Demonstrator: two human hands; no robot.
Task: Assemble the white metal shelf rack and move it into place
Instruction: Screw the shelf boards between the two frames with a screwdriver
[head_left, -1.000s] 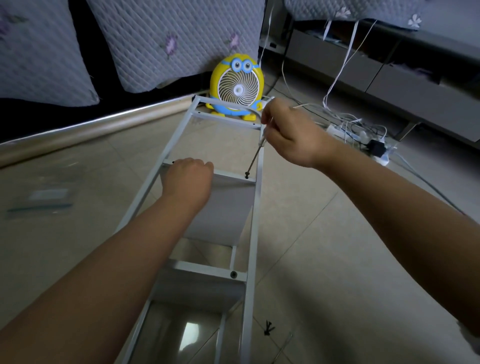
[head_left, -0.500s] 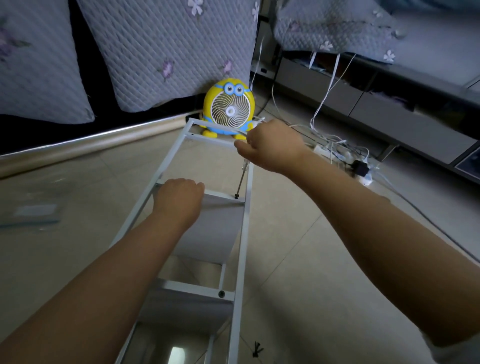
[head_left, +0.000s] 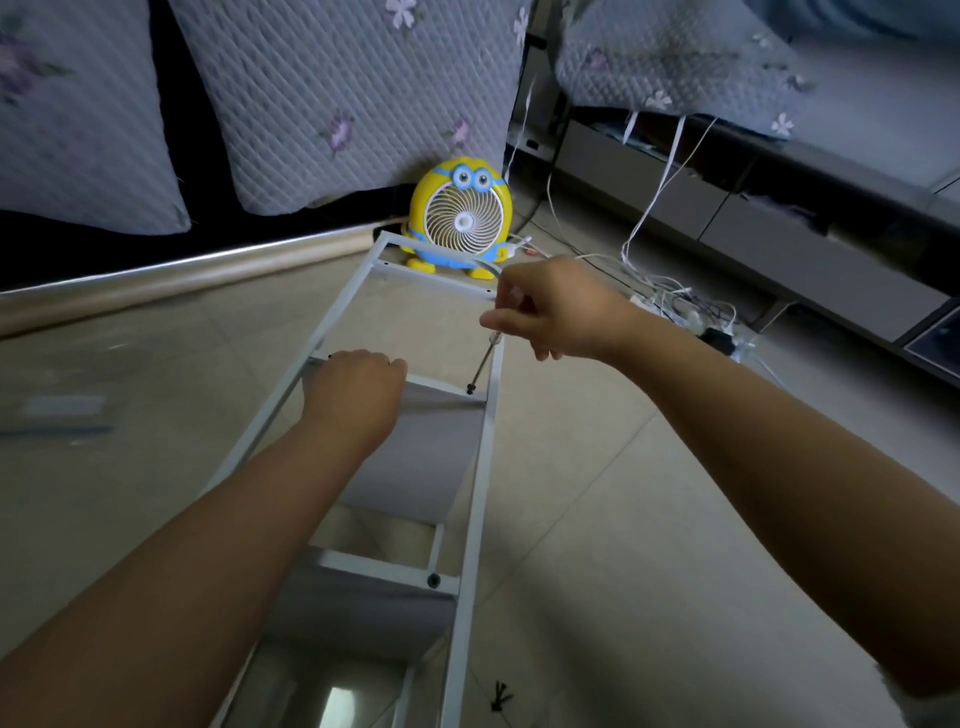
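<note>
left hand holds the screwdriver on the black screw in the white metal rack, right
No, the right hand holds the thin metal screwdriver on the black screw in the white metal rack, per the head view. The left hand grips a white shelf panel.

Matt white metal rack (head_left: 481, 467), glossy tiles (head_left: 597, 519) (quilted cloth cushions (head_left: 337, 93))

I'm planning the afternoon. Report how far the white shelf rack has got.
Done: the lower shelf is in, its bolt seated in the right rail. In hand: the right hand holds a screwdriver on the corner screw of the middle shelf, while the left hand grips that shelf's edge. Left: holes in the top crossbar look empty, spare screws lie on the floor, and the rack lies flat, not moved into place.
</note>
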